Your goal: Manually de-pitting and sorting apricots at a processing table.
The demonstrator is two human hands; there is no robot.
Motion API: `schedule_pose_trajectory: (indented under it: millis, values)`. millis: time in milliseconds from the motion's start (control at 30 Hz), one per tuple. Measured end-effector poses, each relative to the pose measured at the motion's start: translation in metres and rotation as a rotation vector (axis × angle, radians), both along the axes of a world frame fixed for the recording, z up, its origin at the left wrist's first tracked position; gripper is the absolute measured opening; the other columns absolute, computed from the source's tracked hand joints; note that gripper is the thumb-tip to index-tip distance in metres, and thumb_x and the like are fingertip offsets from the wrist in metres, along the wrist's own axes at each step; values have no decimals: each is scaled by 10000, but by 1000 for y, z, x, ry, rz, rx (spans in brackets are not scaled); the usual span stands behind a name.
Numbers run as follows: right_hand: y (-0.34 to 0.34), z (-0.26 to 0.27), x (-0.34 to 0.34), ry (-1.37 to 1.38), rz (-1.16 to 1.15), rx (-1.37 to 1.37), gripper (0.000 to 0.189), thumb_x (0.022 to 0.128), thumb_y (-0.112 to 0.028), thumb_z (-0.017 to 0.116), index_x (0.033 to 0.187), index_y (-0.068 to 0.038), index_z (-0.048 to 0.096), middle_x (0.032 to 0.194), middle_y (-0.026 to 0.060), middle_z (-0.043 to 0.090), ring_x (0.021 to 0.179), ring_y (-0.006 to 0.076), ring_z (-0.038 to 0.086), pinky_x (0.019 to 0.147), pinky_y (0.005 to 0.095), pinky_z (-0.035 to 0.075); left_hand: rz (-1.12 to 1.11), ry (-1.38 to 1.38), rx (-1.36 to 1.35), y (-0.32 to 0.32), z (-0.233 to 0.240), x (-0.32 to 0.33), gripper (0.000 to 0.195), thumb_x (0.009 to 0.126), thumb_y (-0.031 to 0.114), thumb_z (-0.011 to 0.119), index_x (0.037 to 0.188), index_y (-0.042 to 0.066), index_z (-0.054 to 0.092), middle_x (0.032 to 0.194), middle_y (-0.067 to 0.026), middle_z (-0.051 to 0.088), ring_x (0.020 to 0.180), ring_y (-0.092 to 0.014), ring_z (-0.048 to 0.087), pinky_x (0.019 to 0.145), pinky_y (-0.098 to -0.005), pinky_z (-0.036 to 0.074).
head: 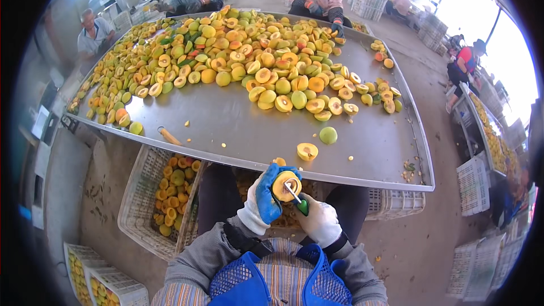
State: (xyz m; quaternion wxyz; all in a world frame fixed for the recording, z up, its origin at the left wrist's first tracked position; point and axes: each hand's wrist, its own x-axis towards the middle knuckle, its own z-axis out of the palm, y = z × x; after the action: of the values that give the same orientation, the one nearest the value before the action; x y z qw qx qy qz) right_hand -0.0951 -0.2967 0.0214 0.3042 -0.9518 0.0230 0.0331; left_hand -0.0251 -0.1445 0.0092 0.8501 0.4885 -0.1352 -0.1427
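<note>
My left hand [267, 197], in a blue-coated white work glove, grips a halved yellow peach [281, 187] with its cut face turned up. In my right hand [319, 219], also gloved, is a pitting tool with a green handle [303, 207]. The tool's bent metal end [292, 190] rests against the middle of the cut face, at the pit. Both hands are just short of the steel table's near edge [238, 162]. Another peach half [307, 151] lies cut side up on the table beyond them, near a green-yellow half [328, 135] lying skin up.
A large heap of halved peaches [238, 57] covers the table's far side. A wooden-handled tool [170, 137] lies near the front edge. Below, a plastic crate [146, 204] holds peach halves. Co-workers sit across the table, one gloved hand [338, 29] at the heap.
</note>
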Motion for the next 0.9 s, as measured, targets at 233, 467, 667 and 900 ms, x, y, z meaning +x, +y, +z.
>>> schedule_pose_trajectory:
  millis: [233, 467, 667, 900]
  values:
    - [-2, -32, 5, 76, 24, 129, 246, 851, -241, 611, 1010, -57, 656, 791, 196, 667, 805, 378, 653, 722, 450, 518, 64, 331, -102, -9, -17, -1, 498, 1007, 450, 417, 1078, -13, 584, 962, -143, 660, 845, -244, 672, 753, -361, 582]
    - [-1, -32, 4, 285, 46, 276, 211, 830, -253, 633, 907, -62, 680, 808, 191, 672, 784, 347, 661, 697, 408, 528, 34, 422, -57, -10, -5, -9, 496, 980, 459, 480, 1066, -17, 594, 920, -145, 662, 803, -253, 679, 690, -379, 600]
    - [16, -14, -7, 445, 46, 710, 257, 819, -184, 758, 1000, -17, 684, 900, 84, 715, 831, 160, 670, 809, 308, 532, -131, 456, -157, -9, 18, -1, 425, 958, 386, 554, 998, -29, 634, 889, -155, 676, 761, -253, 689, 677, -358, 603]
    - [-1, -50, -10, 421, 472, 1093, 331, 808, -37, 731, 1129, -36, 647, 1061, 56, 685, 991, 150, 615, 901, 297, 480, -471, 305, -333, -4, 4, -3, 424, 967, 335, 455, 885, -41, 632, 796, -224, 630, 658, -331, 611, 615, -409, 515]
